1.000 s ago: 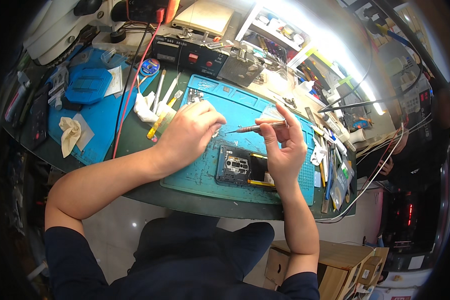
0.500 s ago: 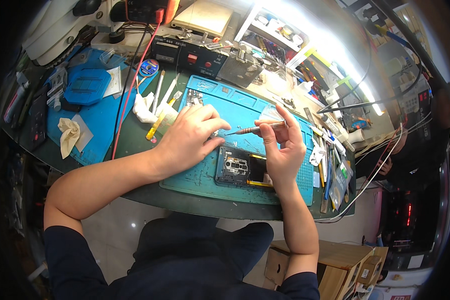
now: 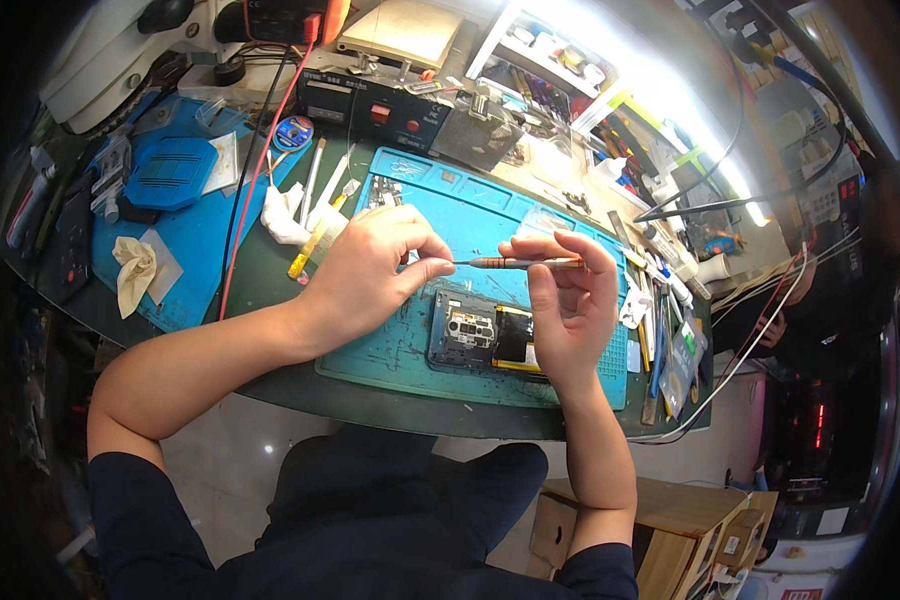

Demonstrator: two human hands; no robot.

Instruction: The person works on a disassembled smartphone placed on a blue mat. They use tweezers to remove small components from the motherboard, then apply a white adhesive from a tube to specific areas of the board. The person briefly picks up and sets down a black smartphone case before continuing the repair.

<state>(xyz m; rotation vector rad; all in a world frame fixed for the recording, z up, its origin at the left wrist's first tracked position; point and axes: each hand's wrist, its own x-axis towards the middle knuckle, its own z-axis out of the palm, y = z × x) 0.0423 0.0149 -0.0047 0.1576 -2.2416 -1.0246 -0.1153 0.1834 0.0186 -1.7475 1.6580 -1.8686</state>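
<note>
Steadying driver (image 3: 500, 263), apparently: left hand (image 3: 375, 258), fingers pinched at its tip, contents unclear; right hand (image 3: 577, 318), half-curled, holding it.

Brought together thumb and forefinger of the left hand (image 3: 370, 262), parted half a second ago, right at the slim tool's (image 3: 497, 263) tip. Levelled from a slight upward slant to nearly nine-to-three. Dropped the right hand's (image 3: 577, 322) raised fingertips toward six o'clock.

Two working hands (image 3: 370, 265) (image 3: 577, 315) here, one other person's hand (image 3: 771, 331) too, and one slim tool (image 3: 510, 263)! One opened phone (image 3: 448, 347), two blue mats (image 3: 370, 362) (image 3: 202, 268), one round spool (image 3: 293, 133), one beige cloth (image 3: 135, 275)!
</note>
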